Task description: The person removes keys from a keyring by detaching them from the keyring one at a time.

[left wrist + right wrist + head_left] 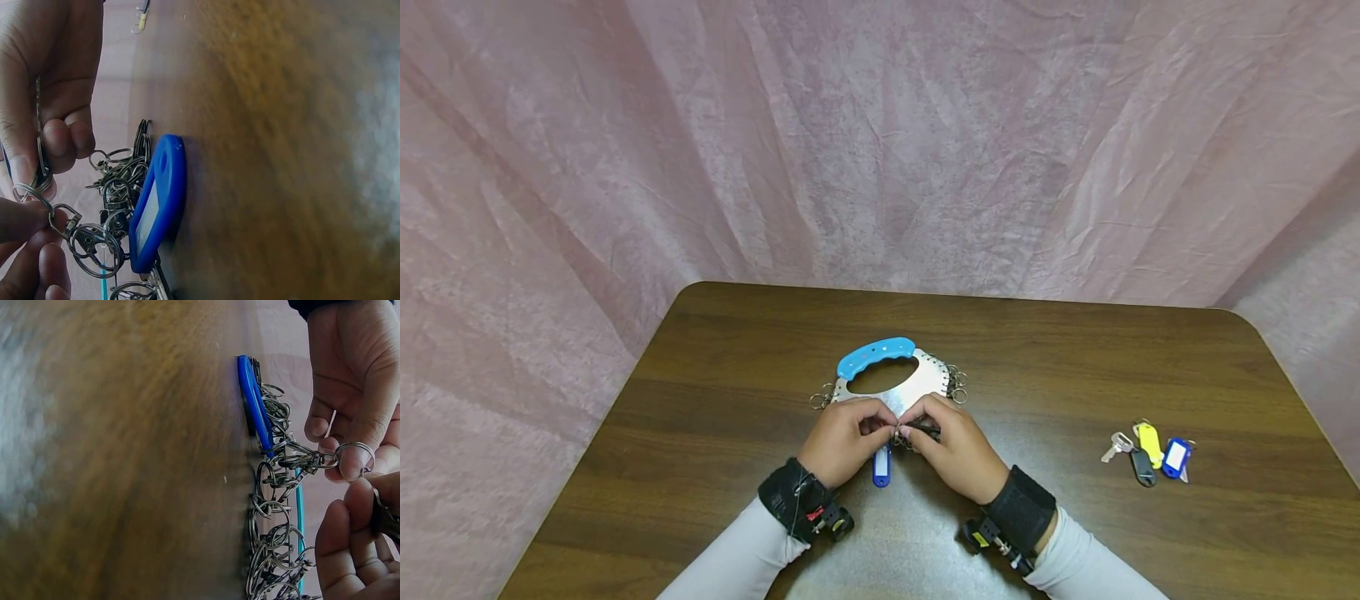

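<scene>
My left hand (842, 442) pinches a split ring (347, 447) that hangs on a swivel clasp (70, 223). Facing it, my right hand (958, 454) holds a key (39, 128) with a dark key tag (382, 522), its fingertips touching the same ring. Both hands meet at the near edge of a silver metal key holder plate (917, 385) with a light-blue handle (877, 354). A blue key tag (882, 468) with a white label lies below the fingers by the clasps. How far the key's loop sits on the ring is hidden by the fingertips.
Several clasps with rings (957, 387) line the plate's right end, and more rings (822, 398) hang at its left. On the right of the brown table (1037, 358) lie a yellow tag (1148, 444), a dark tag (1142, 468), a blue tag (1176, 458) and a silver key (1120, 444).
</scene>
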Tool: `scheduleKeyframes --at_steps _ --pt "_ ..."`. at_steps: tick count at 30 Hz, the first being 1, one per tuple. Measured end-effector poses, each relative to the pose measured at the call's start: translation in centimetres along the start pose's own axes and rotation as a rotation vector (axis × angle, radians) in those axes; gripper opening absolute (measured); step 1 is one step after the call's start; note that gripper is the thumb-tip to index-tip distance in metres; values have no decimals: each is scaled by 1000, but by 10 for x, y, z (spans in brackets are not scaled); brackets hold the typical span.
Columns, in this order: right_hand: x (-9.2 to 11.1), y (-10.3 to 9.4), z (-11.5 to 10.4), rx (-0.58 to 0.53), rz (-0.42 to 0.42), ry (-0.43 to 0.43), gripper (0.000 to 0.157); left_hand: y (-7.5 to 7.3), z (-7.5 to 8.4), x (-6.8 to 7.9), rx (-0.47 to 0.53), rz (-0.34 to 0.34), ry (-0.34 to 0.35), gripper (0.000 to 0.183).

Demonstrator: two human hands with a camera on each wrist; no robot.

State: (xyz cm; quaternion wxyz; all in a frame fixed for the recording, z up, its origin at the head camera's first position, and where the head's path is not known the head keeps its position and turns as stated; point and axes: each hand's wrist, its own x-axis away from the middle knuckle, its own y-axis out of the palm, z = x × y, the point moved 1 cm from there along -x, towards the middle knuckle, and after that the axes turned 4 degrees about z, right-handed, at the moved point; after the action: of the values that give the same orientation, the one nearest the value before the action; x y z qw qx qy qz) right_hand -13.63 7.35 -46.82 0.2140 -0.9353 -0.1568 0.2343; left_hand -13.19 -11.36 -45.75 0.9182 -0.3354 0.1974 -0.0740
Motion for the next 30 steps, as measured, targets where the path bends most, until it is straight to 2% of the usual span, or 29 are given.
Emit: scheduleKeyframes --at_steps 19,30 --pt "0 1 0 -52 -11 42 13 -1 2 -1 -2 -10 -29 15" --pt "0 0 0 -37 -13 52 14 -1 3 -1 14 -13 -32 14"
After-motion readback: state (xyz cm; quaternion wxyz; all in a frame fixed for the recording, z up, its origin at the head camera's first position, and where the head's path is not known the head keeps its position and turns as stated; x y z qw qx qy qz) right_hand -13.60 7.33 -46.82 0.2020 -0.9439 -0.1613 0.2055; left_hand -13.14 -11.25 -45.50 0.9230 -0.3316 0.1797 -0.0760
